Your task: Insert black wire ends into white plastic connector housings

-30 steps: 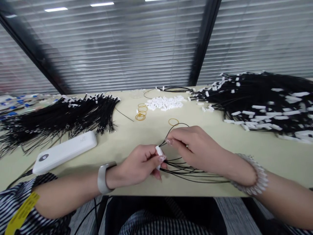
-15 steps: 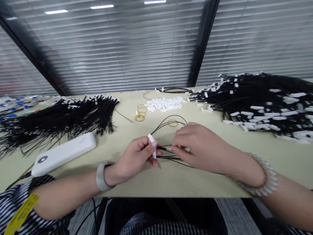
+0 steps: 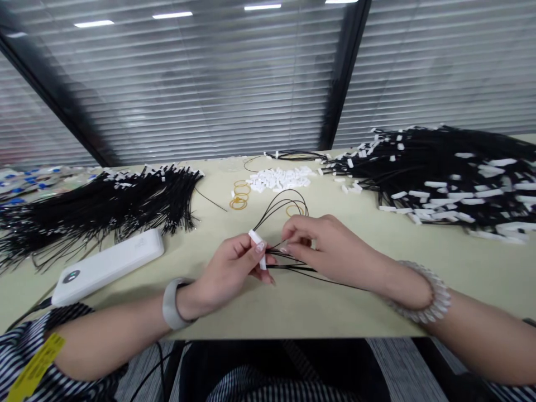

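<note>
Between thumb and fingers, my left hand (image 3: pixel 237 258) grips a long white connector (image 3: pixel 257 241), tilted, near the middle of the table. Thin black wires (image 3: pixel 293 268) run from the connector's right side; a few arch up and back in loops above it. My right hand (image 3: pixel 324 244) is closed just right of the connector, thumb and forefinger pinched on one of the black wires close to it. Other wires pass beneath the right palm, and their far ends are partly hidden there.
Yellow rubber bands (image 3: pixel 239 200) and a pile of small white connector housings (image 3: pixel 280 178) lie behind the hands. Bundles of black wires lie at left (image 3: pixel 100 209) and right (image 3: pixel 444 162). A white power bank (image 3: pixel 109 266) with a cable rests by my left forearm.
My right hand has shifted left, nearer the connector, with its fingers curled tighter. The wire loops above have drawn in to the left. My left hand keeps its hold on the connector.
</note>
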A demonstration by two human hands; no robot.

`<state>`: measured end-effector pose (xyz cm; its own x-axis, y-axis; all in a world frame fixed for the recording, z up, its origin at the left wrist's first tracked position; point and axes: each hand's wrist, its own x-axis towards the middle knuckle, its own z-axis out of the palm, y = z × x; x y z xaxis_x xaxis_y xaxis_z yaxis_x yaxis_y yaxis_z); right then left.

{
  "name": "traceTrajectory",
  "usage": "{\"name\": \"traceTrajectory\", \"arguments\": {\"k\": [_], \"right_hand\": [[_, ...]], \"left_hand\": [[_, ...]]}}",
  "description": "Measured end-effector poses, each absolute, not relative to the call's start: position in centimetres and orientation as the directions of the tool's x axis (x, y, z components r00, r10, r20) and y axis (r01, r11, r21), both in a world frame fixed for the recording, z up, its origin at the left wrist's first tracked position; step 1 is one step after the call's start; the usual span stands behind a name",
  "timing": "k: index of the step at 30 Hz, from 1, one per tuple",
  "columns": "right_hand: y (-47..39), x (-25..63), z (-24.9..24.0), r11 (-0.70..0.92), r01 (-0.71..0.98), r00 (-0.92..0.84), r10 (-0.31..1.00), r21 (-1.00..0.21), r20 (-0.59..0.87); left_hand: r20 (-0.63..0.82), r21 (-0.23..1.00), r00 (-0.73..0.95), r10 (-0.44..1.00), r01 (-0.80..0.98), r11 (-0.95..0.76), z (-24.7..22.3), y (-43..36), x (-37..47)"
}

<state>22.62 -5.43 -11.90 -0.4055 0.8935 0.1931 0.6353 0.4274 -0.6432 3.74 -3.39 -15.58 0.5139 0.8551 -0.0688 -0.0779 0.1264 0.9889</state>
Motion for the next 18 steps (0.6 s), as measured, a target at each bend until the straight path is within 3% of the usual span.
{"name": "traceTrajectory", "arguments": {"k": [7, 14, 18], "right_hand": [[-5.41, 22.59, -11.95, 0.399, 0.582, -0.417, 0.894, -0.709, 0.161], [-5.35, 22.53, -11.94, 0.453, 0.609, -0.426, 0.879, -0.651, 0.214], [-5.70, 22.62, -11.76, 0.515, 0.674, -0.455, 0.854, -0.530, 0.251]], "left_hand": [[-0.071, 0.989, 0.517, 0.853, -0.076, 0.128, -15.76, -3.33, 3.70], [-0.082, 0.991, 0.519, 0.851, -0.045, 0.123, -15.54, -3.46, 3.74], [-0.108, 0.989, 0.533, 0.839, -0.029, 0.146, -15.48, -3.41, 3.77]]}}
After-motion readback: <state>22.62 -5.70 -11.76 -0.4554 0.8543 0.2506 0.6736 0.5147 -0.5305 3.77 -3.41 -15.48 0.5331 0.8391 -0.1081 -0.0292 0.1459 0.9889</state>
